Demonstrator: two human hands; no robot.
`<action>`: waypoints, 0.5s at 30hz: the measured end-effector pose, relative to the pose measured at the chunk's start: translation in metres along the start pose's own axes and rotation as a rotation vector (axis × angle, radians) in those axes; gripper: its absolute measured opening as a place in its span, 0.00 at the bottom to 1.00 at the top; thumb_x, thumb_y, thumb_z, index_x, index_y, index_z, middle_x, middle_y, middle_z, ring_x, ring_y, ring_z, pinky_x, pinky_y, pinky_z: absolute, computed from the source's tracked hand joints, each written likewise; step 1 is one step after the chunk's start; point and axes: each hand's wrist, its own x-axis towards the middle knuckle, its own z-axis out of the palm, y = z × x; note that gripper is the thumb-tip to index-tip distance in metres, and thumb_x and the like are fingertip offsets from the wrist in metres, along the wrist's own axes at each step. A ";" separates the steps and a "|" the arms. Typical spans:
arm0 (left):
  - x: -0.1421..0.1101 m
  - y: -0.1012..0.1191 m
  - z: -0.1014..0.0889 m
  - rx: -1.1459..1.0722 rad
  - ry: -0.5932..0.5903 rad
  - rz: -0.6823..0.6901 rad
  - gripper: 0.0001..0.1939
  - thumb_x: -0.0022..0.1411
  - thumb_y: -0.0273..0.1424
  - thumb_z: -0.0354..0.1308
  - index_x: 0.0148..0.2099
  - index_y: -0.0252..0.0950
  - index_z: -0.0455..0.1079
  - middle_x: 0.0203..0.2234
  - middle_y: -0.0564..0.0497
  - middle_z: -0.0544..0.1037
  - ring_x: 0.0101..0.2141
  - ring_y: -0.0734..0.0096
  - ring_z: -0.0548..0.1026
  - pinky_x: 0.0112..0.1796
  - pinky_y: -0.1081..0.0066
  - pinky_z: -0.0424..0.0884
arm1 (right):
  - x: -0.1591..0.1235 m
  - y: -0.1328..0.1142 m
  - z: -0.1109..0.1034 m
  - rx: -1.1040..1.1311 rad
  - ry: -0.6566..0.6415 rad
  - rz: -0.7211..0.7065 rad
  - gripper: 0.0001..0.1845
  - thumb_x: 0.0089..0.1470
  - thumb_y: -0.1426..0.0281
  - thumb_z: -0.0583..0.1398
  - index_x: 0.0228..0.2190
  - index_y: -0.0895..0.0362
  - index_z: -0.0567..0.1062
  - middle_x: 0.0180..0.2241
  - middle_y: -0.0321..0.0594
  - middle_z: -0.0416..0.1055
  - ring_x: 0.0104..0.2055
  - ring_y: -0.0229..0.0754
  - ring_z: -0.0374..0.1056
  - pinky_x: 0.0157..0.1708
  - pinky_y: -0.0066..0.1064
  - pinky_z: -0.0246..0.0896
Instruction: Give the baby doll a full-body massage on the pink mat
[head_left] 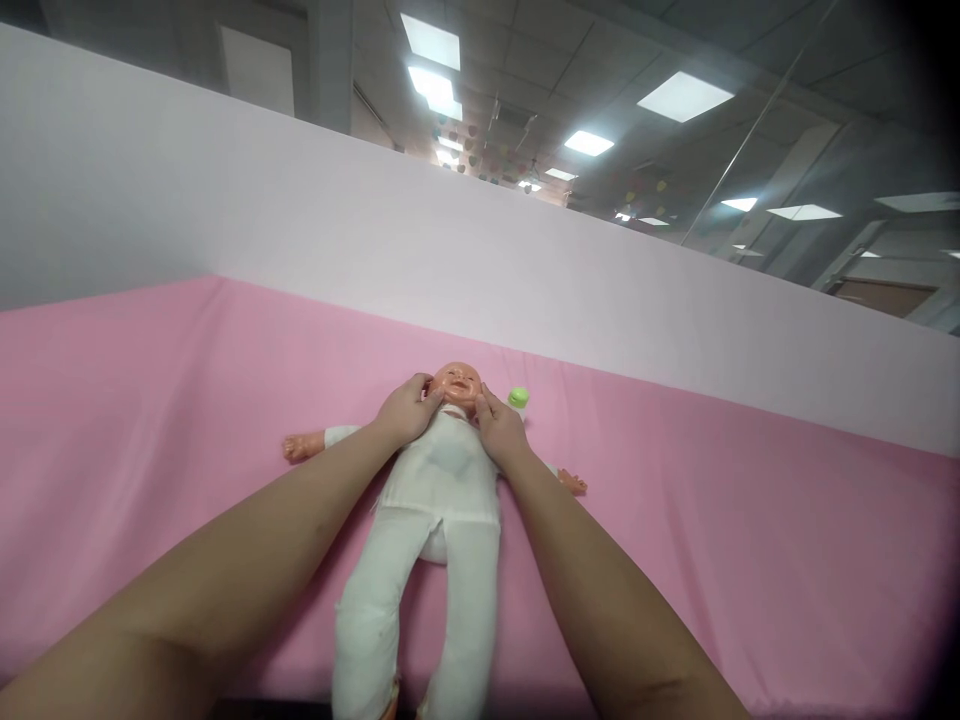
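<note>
Your left hand (409, 410) and right hand (501, 425) are closed around the two sides of the doll's head (458, 384), just above the middle of the frame, so each grip is holding the doll (446, 470); your thumbs lie along the cheeks and jaw, and the fingers are partly hidden at the sides. A faint greyish patch (448, 456) sits on the chest of its white clothing, too blurred for you to tell whether it is a print. Your bare forearms run in from the lower left and lower right corners, converging on the head. The doll lies on its back on the pink-covered bench (742, 560), face up, its long axis nearly upright in the frame: head toward the top, leaning slightly right, legs toward you and cut off at the bottom edge. Its arms spread outward, one hand beyond each of your forearms. A small green object (518, 397) lies just beside your right hand. Behind, a white panel (465, 240) crosses the frame, with lit ceiling lights (685, 97) above it.
</note>
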 end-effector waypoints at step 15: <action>-0.007 0.012 -0.005 0.125 0.219 0.167 0.33 0.72 0.49 0.47 0.69 0.33 0.58 0.65 0.34 0.63 0.63 0.48 0.65 0.62 0.51 0.62 | 0.000 -0.013 -0.029 -0.303 0.235 -0.129 0.26 0.64 0.66 0.56 0.61 0.57 0.72 0.63 0.45 0.68 0.66 0.54 0.59 0.68 0.47 0.48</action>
